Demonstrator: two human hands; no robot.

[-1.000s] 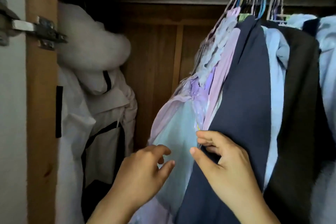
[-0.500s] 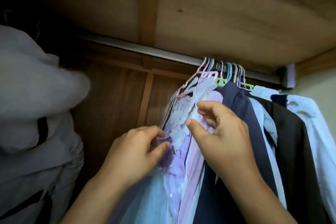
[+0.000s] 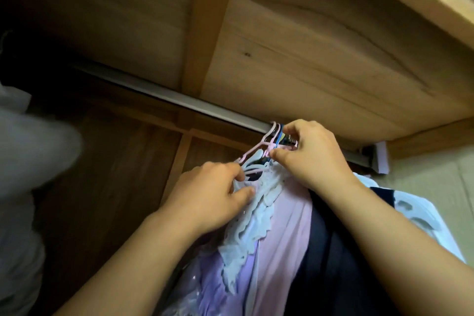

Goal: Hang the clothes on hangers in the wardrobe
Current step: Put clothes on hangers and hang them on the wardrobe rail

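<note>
Pink hanger (image 3: 259, 147) in right hand (image 3: 311, 154) grip, left hand (image 3: 213, 197) pinching one ruffled dress (image 3: 259, 215), one rail (image 3: 179, 100).

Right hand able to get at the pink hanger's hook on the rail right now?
Probably yes: the right hand is up at the rail, pinching the pink hanger by its neck, nothing between.

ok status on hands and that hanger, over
Left hand pinching pale blue ruffled collar. Right hand gripping pink plastic hanger at grey rail. Nothing blocking.
</note>
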